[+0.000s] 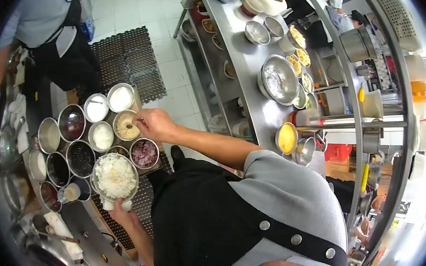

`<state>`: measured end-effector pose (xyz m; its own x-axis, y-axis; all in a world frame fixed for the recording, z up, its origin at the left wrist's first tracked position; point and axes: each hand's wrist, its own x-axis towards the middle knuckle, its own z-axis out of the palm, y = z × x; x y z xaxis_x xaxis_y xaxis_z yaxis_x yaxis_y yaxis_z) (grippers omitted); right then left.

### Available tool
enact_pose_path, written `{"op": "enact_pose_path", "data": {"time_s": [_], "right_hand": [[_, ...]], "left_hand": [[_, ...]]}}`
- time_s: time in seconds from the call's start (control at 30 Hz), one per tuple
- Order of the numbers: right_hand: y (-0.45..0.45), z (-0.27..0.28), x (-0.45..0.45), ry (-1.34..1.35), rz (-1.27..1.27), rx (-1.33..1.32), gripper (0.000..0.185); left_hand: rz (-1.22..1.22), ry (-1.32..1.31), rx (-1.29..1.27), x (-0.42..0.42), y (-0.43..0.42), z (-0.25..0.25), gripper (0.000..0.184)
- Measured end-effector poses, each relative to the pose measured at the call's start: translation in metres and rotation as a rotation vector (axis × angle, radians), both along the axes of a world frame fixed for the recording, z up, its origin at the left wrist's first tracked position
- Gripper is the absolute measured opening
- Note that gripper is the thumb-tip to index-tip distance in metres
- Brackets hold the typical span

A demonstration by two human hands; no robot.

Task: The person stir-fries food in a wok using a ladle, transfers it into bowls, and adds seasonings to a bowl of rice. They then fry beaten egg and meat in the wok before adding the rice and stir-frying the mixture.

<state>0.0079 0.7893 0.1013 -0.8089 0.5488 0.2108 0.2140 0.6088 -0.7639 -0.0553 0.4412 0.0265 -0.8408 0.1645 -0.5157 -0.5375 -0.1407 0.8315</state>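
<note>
My left hand (123,213) grasps the near edge of a bowl of rice (116,174), with a white cloth (109,205) bunched between my fingers and the metal. The bowl is out in front of me, heaped with white grains, beside a tub of chopped purple onion (144,154) and overlapping another tub behind it (whether it rests on anything below, I can't tell). My right hand (156,125) is closed on the handle of a small spoon (130,125), held over a tub of pale minced food (124,132); how deep the tip goes is too small to make out.

Close by stand a tub of smooth white food (103,137) and a tub of very dark contents (80,159), among several other round metal tubs packed rim to rim. A person in a dark apron (45,36) stands past the tubs, near a black perforated mat (132,59) on the tiled floor. Well apart from my hands, a long steel tabletop (258,119) carries a large steel bowl (280,80) and, near its end, a bowl of something yellow (287,138) (bright enough to catch the eye).
</note>
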Motion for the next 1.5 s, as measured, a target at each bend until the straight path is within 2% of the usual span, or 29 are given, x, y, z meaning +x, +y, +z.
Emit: {"op": "enact_pose_path", "data": {"time_s": [0.03, 0.1, 0.13, 0.27, 0.33, 0.37, 0.43, 0.47, 0.53, 0.6, 0.67, 0.73, 0.77, 0.8, 0.83, 0.87, 0.9, 0.93, 0.97, 1.03, 1.1, 1.13, 1.2, 1.3, 1.37, 1.5], "right_hand": [[-0.001, -0.011, -0.004, 0.023, 0.006, -0.015, 0.014], [-0.007, -0.048, -0.019, -0.192, 0.033, 0.042, 0.017], [-0.008, -0.076, -0.026, -0.307, 0.091, 0.04, 0.023], [-0.01, -0.053, -0.03, -0.479, 0.143, -0.048, 0.039], [-0.007, -0.041, -0.018, -0.397, 0.1, -0.052, 0.051], [-0.005, -0.039, -0.01, -0.379, 0.101, -0.044, 0.051], [0.002, -0.042, 0.013, -0.195, -0.069, -0.048, 0.044], [0.007, -0.043, 0.026, -0.19, -0.118, -0.03, 0.044], [0.004, -0.047, 0.068, -0.278, -0.146, -0.135, 0.04], [-0.017, -0.059, 0.107, -0.291, -0.028, -0.23, 0.037], [-0.058, -0.06, 0.14, -0.351, 0.056, -0.448, 0.041], [-0.106, -0.054, 0.165, -0.34, -0.05, -0.871, 0.047], [-0.128, -0.055, 0.182, -0.348, -0.126, -0.88, 0.05], [-0.149, -0.076, 0.203, -0.346, -0.184, -0.878, 0.049], [-0.17, -0.08, 0.224, -0.42, -0.267, -0.778, 0.047], [-0.194, -0.116, 0.255, -0.474, -0.283, -0.535, 0.046], [-0.213, -0.108, 0.28, -0.647, -0.318, -0.403, 0.046], [-0.23, -0.103, 0.308, -0.756, -0.33, -0.424, 0.047], [-0.246, -0.102, 0.336, -0.861, -0.348, -0.451, 0.048], [-0.281, -0.12, 0.391, -0.887, -0.39, -0.443, 0.046], [-0.312, -0.124, 0.442, -0.775, -0.675, -0.824, 0.046], [-0.33, -0.132, 0.467, -0.752, -0.71, -0.844, 0.046], [-0.361, -0.15, 0.517, -0.634, -0.998, -1.079, 0.046], [-0.414, -0.177, 0.589, -0.666, -1.05, -1.13, 0.049], [-0.446, -0.174, 0.631, -0.653, -1.048, -1.139, 0.049], [-0.519, -0.151, 0.693, -0.462, -1.256, -1.138, 0.05]], "left_hand": [[-0.018, -0.04, 0.059, 0.001, -0.01, -0.003, 0.053], [0.031, -0.013, -0.09, 0.012, -0.013, 0.01, 0.053], [0.032, -0.043, -0.084, 0.018, -0.02, 0.013, 0.053], [0.074, -0.01, -0.018, 0.048, -0.026, 0.029, 0.053], [0.095, -0.003, 0.046, 0.065, -0.01, 0.063, 0.053], [0.083, -0.05, 0.029, 0.062, -0.03, 0.036, 0.053], [-0.054, -0.187, -0.209, 0.055, -0.047, 0.034, 0.054], [-0.103, -0.178, -0.191, 0.053, -0.048, 0.032, 0.054], [-0.11, -0.158, -0.027, 0.046, -0.042, 0.03, 0.055], [-0.269, -0.103, -0.034, 0.037, -0.027, 0.037, 0.056], [-0.427, -0.025, -0.033, 0.032, -0.009, 0.062, 0.059], [-0.562, -0.022, -0.005, 0.017, -0.007, 0.044, 0.059], [-0.647, 0.002, 0.031, 0.013, 0.001, 0.035, 0.059], [-0.69, -0.027, 0.139, 0.02, 0.015, 0.049, 0.061], [-0.709, -0.026, 0.181, 0.023, 0.025, 0.046, 0.061], [-0.821, -0.038, 0.119, 0.027, 0.031, 0.043, 0.062], [-0.933, -0.044, 0.047, 0.031, 0.035, 0.042, 0.063], [-0.989, -0.03, 0.088, 0.044, 0.039, 0.024, 0.064], [-1.057, -0.037, 0.085, 0.06, 0.047, 0.032, 0.058], [-1.141, -0.007, 0.139, 0.092, 0.057, 0.039, 0.058], [-1.239, -0.076, 0.15, 0.136, 0.066, 0.052, 0.059], [-1.302, -0.082, 0.176, 0.158, 0.069, 0.045, 0.057], [-1.386, -0.085, 0.198, 0.205, 0.073, 0.036, 0.056], [-1.475, -0.14, 0.217, 0.291, 0.079, 0.044, 0.053], [-1.581, -0.22, 0.215, 0.352, 0.083, 0.05, 0.054], [-1.681, -0.215, 0.2, 0.476, 0.093, 0.03, 0.049]]}}
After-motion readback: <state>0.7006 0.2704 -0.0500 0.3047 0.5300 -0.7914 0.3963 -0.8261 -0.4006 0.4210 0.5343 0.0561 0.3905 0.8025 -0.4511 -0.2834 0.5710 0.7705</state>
